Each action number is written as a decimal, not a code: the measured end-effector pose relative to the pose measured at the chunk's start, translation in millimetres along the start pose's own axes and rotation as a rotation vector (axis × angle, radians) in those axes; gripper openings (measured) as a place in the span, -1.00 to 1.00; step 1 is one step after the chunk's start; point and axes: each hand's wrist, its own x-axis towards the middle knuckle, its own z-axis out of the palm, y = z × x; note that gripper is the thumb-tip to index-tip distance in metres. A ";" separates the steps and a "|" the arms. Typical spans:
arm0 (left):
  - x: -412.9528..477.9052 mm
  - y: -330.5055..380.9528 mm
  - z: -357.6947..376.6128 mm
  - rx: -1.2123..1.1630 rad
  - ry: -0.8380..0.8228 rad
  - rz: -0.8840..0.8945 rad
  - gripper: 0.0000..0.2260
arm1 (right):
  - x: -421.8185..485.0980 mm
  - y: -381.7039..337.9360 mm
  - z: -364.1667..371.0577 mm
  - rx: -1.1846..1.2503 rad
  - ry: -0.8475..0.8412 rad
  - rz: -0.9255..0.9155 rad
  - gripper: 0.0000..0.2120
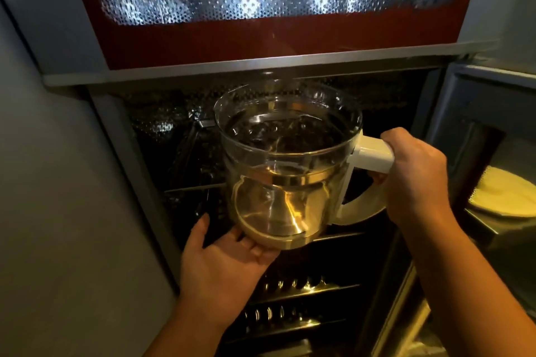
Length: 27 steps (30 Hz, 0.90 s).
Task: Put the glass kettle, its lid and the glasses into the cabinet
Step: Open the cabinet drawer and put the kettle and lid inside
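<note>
A glass kettle [285, 165] with a shiny metal base and a white handle hangs in front of the dark cabinet opening [179, 153]. It has no lid on. My right hand [414, 171] grips the white handle from the right. My left hand [229, 255] lies palm up under the kettle's base, fingers straight, supporting it. The lid and the glasses are out of sight.
A wire rack [304, 290] with prongs runs across the cabinet below the kettle. Above is a red panel with a perforated metal wall [261, 9]. The cabinet door [493, 130] stands open on the right, and a pale yellow plate [504, 197] lies there. A grey wall [58, 182] is left.
</note>
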 end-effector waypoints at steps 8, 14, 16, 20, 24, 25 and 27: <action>32.8 10.1 -10.2 -0.023 -0.025 -0.002 -0.32 | 16.2 10.3 8.3 -0.202 -0.064 -0.095 -0.84; 35.3 22.6 -14.0 0.015 -0.075 0.012 -0.31 | 26.8 11.6 28.1 -0.058 -0.041 0.041 -0.83; 36.1 25.3 -13.1 -0.006 -0.085 0.007 -0.31 | 30.9 11.0 32.6 -0.032 -0.049 0.053 -0.83; 42.5 27.2 -12.2 -0.023 -0.097 0.038 -0.35 | 41.2 13.4 39.4 -0.020 -0.073 0.047 -0.82; 52.7 31.1 -17.8 0.002 -0.116 0.053 -0.32 | 52.3 19.2 47.9 0.014 -0.073 0.057 -0.81; 55.0 32.7 -18.7 0.011 -0.125 0.052 -0.31 | 55.1 20.5 49.7 0.030 -0.079 0.065 -0.81; 59.9 35.0 -18.8 0.033 -0.134 0.063 -0.29 | 60.5 22.7 54.4 0.064 -0.086 0.069 -0.79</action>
